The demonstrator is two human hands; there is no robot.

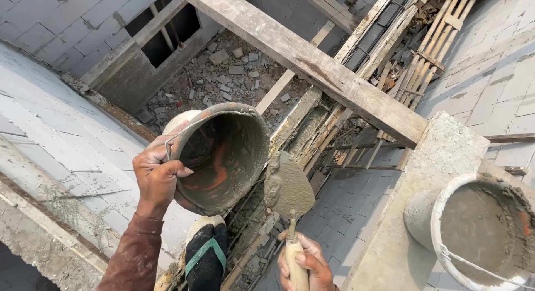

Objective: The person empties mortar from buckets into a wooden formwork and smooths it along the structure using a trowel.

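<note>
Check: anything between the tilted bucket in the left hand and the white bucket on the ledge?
In the head view, the mortar-laden trowel, held by the right hand, lies between the tilted bucket and the white bucket, with open scaffold timbers below.

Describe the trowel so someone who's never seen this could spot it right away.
Find the long wooden beam crossing the top. Below it, the left hand tips an orange, mortar-crusted bucket. Beside its mouth is the trowel, held by the right hand: a flat blade coated in grey mortar.

1. Bucket in left hand: plastic, orange showing through a rough, matt mortar crust.
2. Trowel above right hand: metal blade, wet grey mortar coat; smooth wooden handle.
3. Plank beyond both hands: rough, weathered wood.
</note>
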